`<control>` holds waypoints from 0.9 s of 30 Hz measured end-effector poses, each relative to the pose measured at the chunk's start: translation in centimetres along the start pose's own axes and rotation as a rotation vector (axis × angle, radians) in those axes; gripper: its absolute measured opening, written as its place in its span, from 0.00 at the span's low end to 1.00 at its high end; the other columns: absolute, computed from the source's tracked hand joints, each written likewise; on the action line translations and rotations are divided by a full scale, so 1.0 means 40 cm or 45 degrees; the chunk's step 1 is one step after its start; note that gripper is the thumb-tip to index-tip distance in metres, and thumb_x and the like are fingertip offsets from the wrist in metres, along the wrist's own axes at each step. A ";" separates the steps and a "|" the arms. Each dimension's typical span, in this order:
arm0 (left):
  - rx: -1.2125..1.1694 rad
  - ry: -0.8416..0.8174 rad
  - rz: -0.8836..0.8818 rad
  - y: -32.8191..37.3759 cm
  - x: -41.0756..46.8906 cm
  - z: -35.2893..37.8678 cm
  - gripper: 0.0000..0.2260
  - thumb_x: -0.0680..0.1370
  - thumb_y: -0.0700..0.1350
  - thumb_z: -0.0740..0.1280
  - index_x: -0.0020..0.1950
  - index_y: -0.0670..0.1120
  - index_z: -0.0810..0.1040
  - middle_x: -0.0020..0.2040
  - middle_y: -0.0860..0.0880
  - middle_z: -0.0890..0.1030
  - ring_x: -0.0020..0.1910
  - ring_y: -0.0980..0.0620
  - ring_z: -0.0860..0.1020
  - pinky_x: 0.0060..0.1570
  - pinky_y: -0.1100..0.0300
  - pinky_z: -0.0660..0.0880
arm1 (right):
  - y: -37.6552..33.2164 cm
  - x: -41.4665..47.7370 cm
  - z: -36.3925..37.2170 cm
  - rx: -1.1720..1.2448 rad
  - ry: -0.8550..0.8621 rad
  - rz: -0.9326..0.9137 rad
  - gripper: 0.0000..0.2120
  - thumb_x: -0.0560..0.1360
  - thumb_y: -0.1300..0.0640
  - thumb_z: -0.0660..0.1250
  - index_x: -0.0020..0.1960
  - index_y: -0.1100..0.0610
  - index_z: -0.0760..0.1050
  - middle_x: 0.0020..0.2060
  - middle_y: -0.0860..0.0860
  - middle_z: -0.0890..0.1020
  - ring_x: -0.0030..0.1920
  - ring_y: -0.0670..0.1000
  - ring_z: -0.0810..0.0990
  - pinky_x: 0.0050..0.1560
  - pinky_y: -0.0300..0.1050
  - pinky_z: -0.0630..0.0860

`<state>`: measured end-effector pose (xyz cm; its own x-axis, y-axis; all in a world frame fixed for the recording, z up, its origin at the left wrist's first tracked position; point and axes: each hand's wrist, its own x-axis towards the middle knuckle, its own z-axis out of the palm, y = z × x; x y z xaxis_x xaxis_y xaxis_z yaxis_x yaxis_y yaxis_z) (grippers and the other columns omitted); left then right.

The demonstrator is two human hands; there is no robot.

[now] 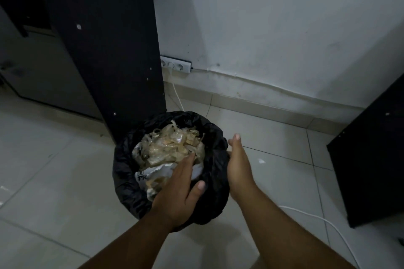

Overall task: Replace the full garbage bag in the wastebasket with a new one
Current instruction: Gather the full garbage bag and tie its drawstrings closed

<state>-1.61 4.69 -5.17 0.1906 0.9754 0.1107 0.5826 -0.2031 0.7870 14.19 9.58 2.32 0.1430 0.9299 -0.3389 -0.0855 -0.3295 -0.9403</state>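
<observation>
Left hand (pixel 178 183), grip spread flat, presses the rubbish (pixel 166 146) inside the garbage bag (pixel 124 170), probably making slack to gather its rim; right hand (pixel 238 166) lies against the bag's right side, grip hidden, cannot tell; dark desk panel (pixel 109 50) just behind the bag.

The light is dim and grey, casting a soft shadow on the wall (pixel 284 17). Straight lines bow toward the edges, and the black panel (pixel 105 50) loses detail.
</observation>
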 end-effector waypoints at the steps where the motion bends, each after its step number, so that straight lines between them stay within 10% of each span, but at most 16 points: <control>1: 0.003 -0.017 -0.004 0.001 0.000 -0.003 0.44 0.78 0.76 0.44 0.85 0.49 0.47 0.85 0.54 0.52 0.83 0.58 0.51 0.81 0.50 0.55 | -0.015 0.021 0.001 0.011 0.010 0.047 0.24 0.72 0.22 0.54 0.50 0.38 0.76 0.57 0.50 0.82 0.60 0.53 0.81 0.68 0.58 0.75; 6: -0.037 -0.031 -0.008 -0.007 -0.005 0.000 0.43 0.78 0.76 0.45 0.85 0.50 0.47 0.85 0.56 0.51 0.83 0.61 0.49 0.81 0.51 0.55 | -0.091 0.083 0.002 0.177 -0.106 0.381 0.39 0.77 0.28 0.58 0.64 0.63 0.76 0.56 0.59 0.83 0.56 0.59 0.83 0.55 0.54 0.81; 12: -0.314 0.082 -0.103 0.029 0.024 -0.012 0.38 0.76 0.78 0.47 0.81 0.62 0.51 0.83 0.61 0.56 0.81 0.64 0.54 0.80 0.51 0.58 | -0.156 0.090 0.023 0.280 -0.069 0.118 0.36 0.80 0.29 0.52 0.63 0.57 0.83 0.56 0.55 0.85 0.55 0.53 0.83 0.50 0.49 0.80; 18: -0.489 0.654 -0.079 0.143 0.181 -0.075 0.29 0.80 0.70 0.50 0.76 0.58 0.66 0.75 0.59 0.71 0.75 0.62 0.67 0.76 0.55 0.65 | -0.209 0.101 0.051 0.263 -0.323 0.052 0.37 0.82 0.33 0.50 0.57 0.62 0.83 0.50 0.60 0.87 0.53 0.58 0.86 0.52 0.52 0.80; 23: -0.388 0.208 -0.109 0.143 0.346 -0.162 0.36 0.77 0.74 0.46 0.81 0.59 0.62 0.78 0.59 0.67 0.82 0.55 0.57 0.81 0.49 0.53 | -0.222 0.143 0.051 0.349 -0.433 0.018 0.35 0.81 0.33 0.48 0.66 0.61 0.74 0.52 0.68 0.84 0.58 0.66 0.83 0.61 0.62 0.78; 27: -0.454 0.013 -0.153 0.117 0.442 -0.189 0.36 0.73 0.79 0.48 0.71 0.61 0.74 0.62 0.52 0.81 0.63 0.57 0.78 0.67 0.55 0.73 | -0.241 0.189 0.038 0.382 -0.440 -0.021 0.40 0.74 0.28 0.50 0.65 0.61 0.73 0.52 0.70 0.83 0.56 0.67 0.83 0.58 0.60 0.78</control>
<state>-1.48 21.62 5.06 0.1285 0.9917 0.0097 0.2886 -0.0468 0.9563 14.58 20.03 8.88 -0.1860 0.9513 -0.2457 -0.3753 -0.2999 -0.8771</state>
